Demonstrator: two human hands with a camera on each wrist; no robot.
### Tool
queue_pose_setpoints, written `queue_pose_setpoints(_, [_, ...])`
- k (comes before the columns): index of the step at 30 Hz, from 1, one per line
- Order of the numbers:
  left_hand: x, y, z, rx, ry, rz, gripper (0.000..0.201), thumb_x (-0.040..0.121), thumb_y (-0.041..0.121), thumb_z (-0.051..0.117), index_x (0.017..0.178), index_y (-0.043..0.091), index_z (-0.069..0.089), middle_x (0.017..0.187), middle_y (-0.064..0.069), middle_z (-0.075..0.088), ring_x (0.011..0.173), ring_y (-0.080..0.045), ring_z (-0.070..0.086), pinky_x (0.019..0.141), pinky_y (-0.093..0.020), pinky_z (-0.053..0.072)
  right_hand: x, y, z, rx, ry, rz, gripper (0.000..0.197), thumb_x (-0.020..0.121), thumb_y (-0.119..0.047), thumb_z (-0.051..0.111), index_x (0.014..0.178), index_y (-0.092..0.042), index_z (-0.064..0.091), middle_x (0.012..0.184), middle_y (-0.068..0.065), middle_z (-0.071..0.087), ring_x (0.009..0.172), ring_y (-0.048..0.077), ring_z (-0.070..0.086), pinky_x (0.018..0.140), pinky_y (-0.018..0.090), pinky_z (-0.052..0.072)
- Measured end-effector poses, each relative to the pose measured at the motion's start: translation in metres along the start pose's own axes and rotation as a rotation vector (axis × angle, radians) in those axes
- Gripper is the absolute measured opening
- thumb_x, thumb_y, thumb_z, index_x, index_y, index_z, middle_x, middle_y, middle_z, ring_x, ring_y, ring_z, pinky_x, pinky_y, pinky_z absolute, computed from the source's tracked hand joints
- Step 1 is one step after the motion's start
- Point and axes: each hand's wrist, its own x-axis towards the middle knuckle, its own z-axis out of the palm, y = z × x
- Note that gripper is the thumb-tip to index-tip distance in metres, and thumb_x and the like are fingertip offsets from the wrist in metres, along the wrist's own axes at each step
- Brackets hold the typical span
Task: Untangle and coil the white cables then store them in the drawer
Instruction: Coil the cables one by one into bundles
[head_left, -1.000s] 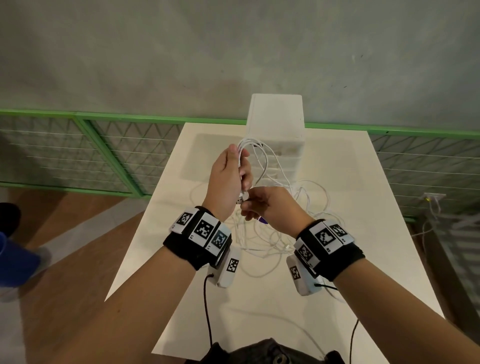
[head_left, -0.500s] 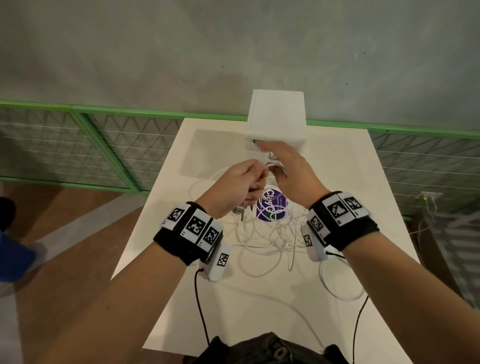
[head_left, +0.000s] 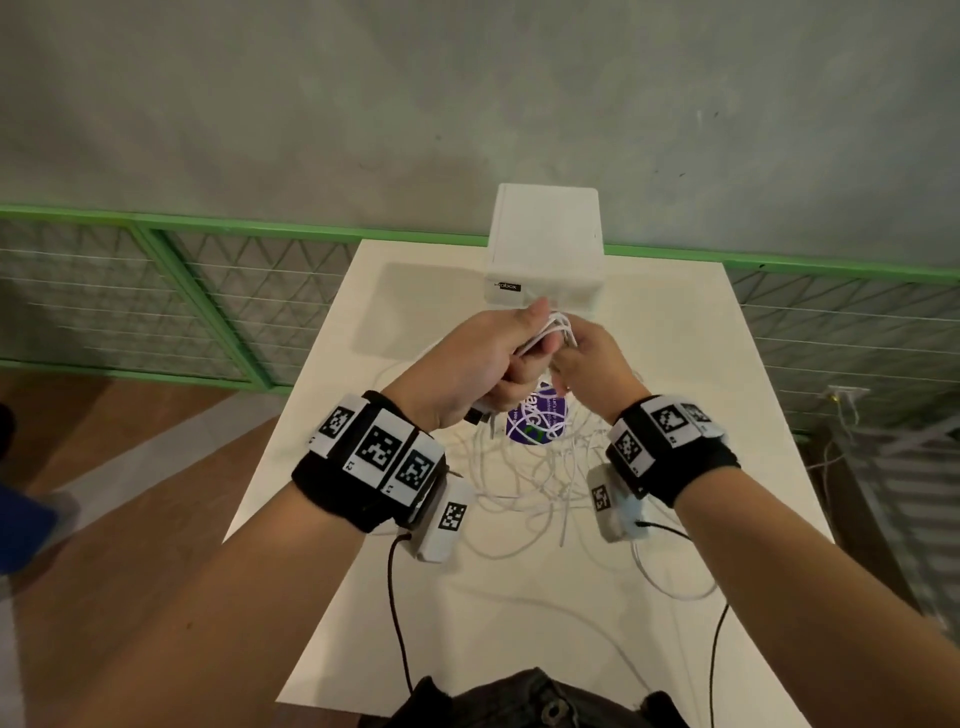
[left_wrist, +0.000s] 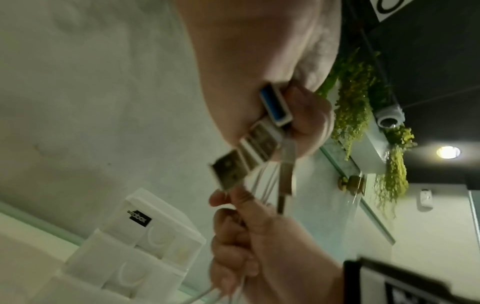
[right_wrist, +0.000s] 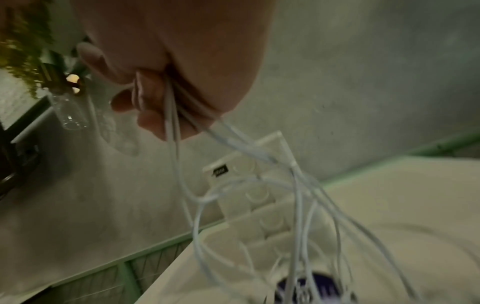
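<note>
We grip the plug ends in our left hand (head_left: 483, 358) while our right hand (head_left: 592, 358) pinches the white cables (head_left: 524, 467) trailing to the table (head_left: 675, 364), near the closed drawer box (head_left: 545, 244), for coiling.

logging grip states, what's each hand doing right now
Left hand: closed around a bundle of white cables, plug ends sticking out of the fist.
Right hand: closed, pinching strands of the same cables.
</note>
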Motion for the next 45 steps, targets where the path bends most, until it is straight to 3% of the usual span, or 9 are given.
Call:
queue_pose_setpoints(8, [-0.006, 0.014, -0.002, -0.334, 0.110, 0.292, 0.046, 0.100, 0.039, 0.021, 0.082, 0.011, 0.053, 0.047, 0.009, 0.019, 0.035, -0.003, 0.017, 0.039, -0.016, 0.012, -0.020, 0.011, 0.035, 0.150, 0.024, 0.022, 0.037, 0.087, 0.012, 0.040, 0.083, -0.023, 0.053, 0.064, -0.005, 0.053, 0.045, 0.002, 0.046, 0.050, 0.024, 0.049])
queue_pose_setpoints(13, [-0.006, 0.019, -0.010, -0.467, 0.211, 0.455, 0.042, 0.103, 0.029, 0.022, 0.102, 0.007, 0.057, 0.049, 0.010, 0.025, 0.038, -0.002, 0.021, 0.038, -0.018, 0.018, -0.018, 0.016, 0.043, -0.044, 0.039, -0.105, 0.022, 0.093, -0.013, 0.051, 0.085, -0.033, 0.049, 0.064, -0.005, 0.060, 0.062, 0.030, 0.056, 0.066, 0.037, 0.048])
queue_pose_setpoints(17, [-0.007, 0.026, -0.018, -0.458, 0.267, 0.519, 0.040, 0.103, 0.027, 0.022, 0.105, 0.005, 0.056, 0.049, 0.010, 0.028, 0.039, -0.004, 0.022, 0.038, -0.018, 0.021, -0.018, 0.024, 0.037, -0.107, 0.085, -0.145, 0.010, 0.095, -0.015, 0.047, 0.096, -0.024, 0.051, 0.066, -0.008, 0.057, 0.062, 0.007, 0.054, 0.065, 0.018, 0.044])
queue_pose_setpoints(26, [-0.015, 0.073, -0.046, -0.652, 0.431, 0.717, 0.031, 0.103, 0.021, 0.027, 0.102, 0.005, 0.053, 0.053, 0.006, 0.040, 0.045, -0.007, 0.032, 0.046, -0.020, 0.027, -0.047, 0.055, 0.041, -0.366, -0.219, 0.039, 0.013, 0.097, -0.018, 0.040, 0.088, -0.021, 0.048, 0.070, -0.016, 0.049, 0.064, 0.006, 0.047, 0.069, 0.023, 0.034])
queue_pose_setpoints(31, [0.002, 0.050, -0.054, -0.383, 0.559, 0.755, 0.020, 0.102, 0.010, 0.026, 0.102, 0.008, 0.046, 0.060, 0.006, 0.047, 0.052, -0.009, 0.040, 0.052, -0.021, 0.032, -0.049, 0.052, 0.045, -0.457, -0.368, -0.018, 0.028, 0.098, -0.036, 0.033, 0.120, -0.027, 0.047, 0.095, -0.007, 0.061, 0.084, 0.010, 0.053, 0.079, 0.025, 0.038])
queue_pose_setpoints(35, [0.010, 0.030, -0.069, -0.252, 0.671, 0.743, 0.017, 0.100, 0.008, 0.027, 0.103, 0.012, 0.043, 0.066, 0.005, 0.047, 0.056, -0.009, 0.042, 0.056, -0.021, 0.036, -0.050, 0.055, 0.032, -0.628, -0.399, -0.200, 0.062, 0.085, -0.070, 0.014, 0.095, -0.025, 0.056, 0.083, 0.001, 0.068, 0.075, 0.016, 0.059, 0.071, 0.031, 0.046])
queue_pose_setpoints(37, [0.013, 0.021, -0.072, -0.159, 0.724, 0.749, 0.017, 0.100, 0.007, 0.027, 0.102, 0.015, 0.042, 0.069, 0.003, 0.044, 0.057, -0.009, 0.041, 0.057, -0.020, 0.036, -0.050, 0.054, 0.029, -0.689, -0.386, -0.300, 0.054, 0.085, -0.069, 0.020, 0.076, -0.024, 0.048, 0.061, 0.002, 0.058, 0.057, 0.017, 0.048, 0.055, 0.029, 0.036])
queue_pose_setpoints(41, [0.020, 0.014, -0.075, -0.107, 0.781, 0.767, 0.017, 0.100, 0.007, 0.026, 0.102, 0.016, 0.041, 0.071, 0.002, 0.042, 0.057, -0.009, 0.041, 0.059, -0.022, 0.036, -0.049, 0.050, 0.034, -0.784, -0.430, -0.367, 0.045, 0.089, -0.060, 0.026, 0.069, -0.024, 0.044, 0.053, 0.003, 0.046, 0.053, 0.020, 0.039, 0.056, 0.026, 0.027])
queue_pose_setpoints(45, [0.026, 0.016, -0.067, -0.205, 0.744, 0.770, 0.018, 0.101, 0.005, 0.025, 0.100, 0.014, 0.040, 0.071, 0.000, 0.042, 0.055, -0.008, 0.044, 0.057, -0.021, 0.038, -0.046, 0.048, 0.042, -0.879, -0.596, -0.171, 0.044, 0.094, -0.054, 0.030, 0.105, -0.023, 0.061, 0.085, 0.009, 0.068, 0.083, 0.027, 0.059, 0.072, 0.029, 0.041])
